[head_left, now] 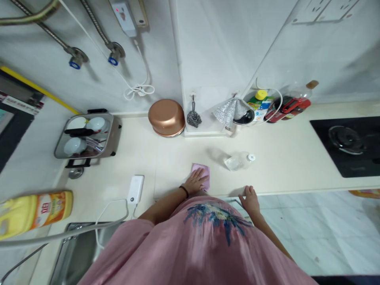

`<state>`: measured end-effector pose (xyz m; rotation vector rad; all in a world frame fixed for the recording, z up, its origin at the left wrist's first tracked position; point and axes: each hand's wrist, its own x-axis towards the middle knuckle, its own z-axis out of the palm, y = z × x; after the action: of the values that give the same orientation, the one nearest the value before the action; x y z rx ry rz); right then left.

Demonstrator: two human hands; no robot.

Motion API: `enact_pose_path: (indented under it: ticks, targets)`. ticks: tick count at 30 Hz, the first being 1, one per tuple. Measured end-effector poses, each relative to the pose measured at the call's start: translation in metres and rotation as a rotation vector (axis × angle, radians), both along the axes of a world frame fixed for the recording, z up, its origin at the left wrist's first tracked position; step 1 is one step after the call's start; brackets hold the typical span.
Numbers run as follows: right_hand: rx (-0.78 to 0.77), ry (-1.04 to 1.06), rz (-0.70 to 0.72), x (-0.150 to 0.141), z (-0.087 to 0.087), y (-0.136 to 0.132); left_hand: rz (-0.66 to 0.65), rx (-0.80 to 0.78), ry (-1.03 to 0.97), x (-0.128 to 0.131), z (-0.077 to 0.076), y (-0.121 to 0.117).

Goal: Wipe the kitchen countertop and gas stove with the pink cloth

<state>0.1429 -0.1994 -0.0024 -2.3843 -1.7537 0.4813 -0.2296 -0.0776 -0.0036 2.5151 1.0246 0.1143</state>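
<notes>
My left hand (196,180) lies flat with its fingers spread on a folded pink cloth (206,170), pressing it against the pale countertop (175,156). A dark band circles that wrist. My right hand (251,201) rests at the counter's front edge, with the fingertips over the rim and nothing visible in it. Between the hands and the wall stands a clear bottle (237,161) with a white cap, to the right of the cloth.
A copper-coloured pot (166,116) and a hanging steel scrubber (194,118) are at the back. Left are a dish-filled pan (109,136), a white power bank (135,189), a yellow jug (35,213) and a sink (74,253). Bottles (287,107) and a black stove (350,146) are right.
</notes>
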Motion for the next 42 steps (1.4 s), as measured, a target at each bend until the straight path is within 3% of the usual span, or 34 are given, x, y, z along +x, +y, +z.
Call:
enact_pose_path:
  ticks: [6, 8, 11, 14, 17, 23, 26, 28, 30, 32, 35, 42]
  targets:
    - [0.018, 0.026, 0.031, 0.002, 0.007, 0.001, 0.26, -0.033, 0.101, -0.132, 0.014, -0.045]
    - [0.002, 0.018, 0.033, 0.003, 0.01, 0.003, 0.278, -0.047, 0.131, -0.153, 0.015, -0.061]
    - [-0.021, 0.005, 0.034, 0.003, 0.013, 0.004, 0.283, -0.07, 0.166, -0.156, 0.014, -0.071]
    - [-0.024, -0.005, 0.04, 0.003, 0.013, 0.004, 0.205, -0.087, 0.112, -0.129, 0.009, -0.063]
    - [-0.019, -0.013, 0.046, 0.003, 0.011, 0.002, 0.062, -0.081, 0.001, -0.08, 0.003, -0.044]
    - [-0.028, 0.01, 0.036, 0.005, 0.007, 0.0, -0.296, -0.036, -0.133, 0.064, -0.005, -0.007]
    - [-0.031, 0.024, 0.027, 0.007, 0.006, 0.0, -0.38, -0.005, -0.151, 0.129, -0.007, 0.002]
    - [-0.024, 0.035, 0.029, 0.01, 0.004, -0.002, -0.396, 0.011, -0.145, 0.153, -0.008, 0.005]
    - [-0.015, 0.043, 0.04, 0.012, 0.001, -0.003, -0.394, 0.023, -0.143, 0.156, -0.007, 0.007]
    - [-0.008, 0.041, 0.049, 0.014, -0.001, -0.005, -0.353, 0.031, -0.129, 0.139, -0.006, 0.009]
    - [-0.01, 0.022, 0.054, 0.016, -0.006, -0.006, -0.192, 0.04, -0.046, 0.088, -0.002, 0.013]
    - [-0.009, 0.002, 0.089, 0.015, -0.007, -0.003, 0.442, -0.026, 0.188, -0.072, 0.01, 0.014]
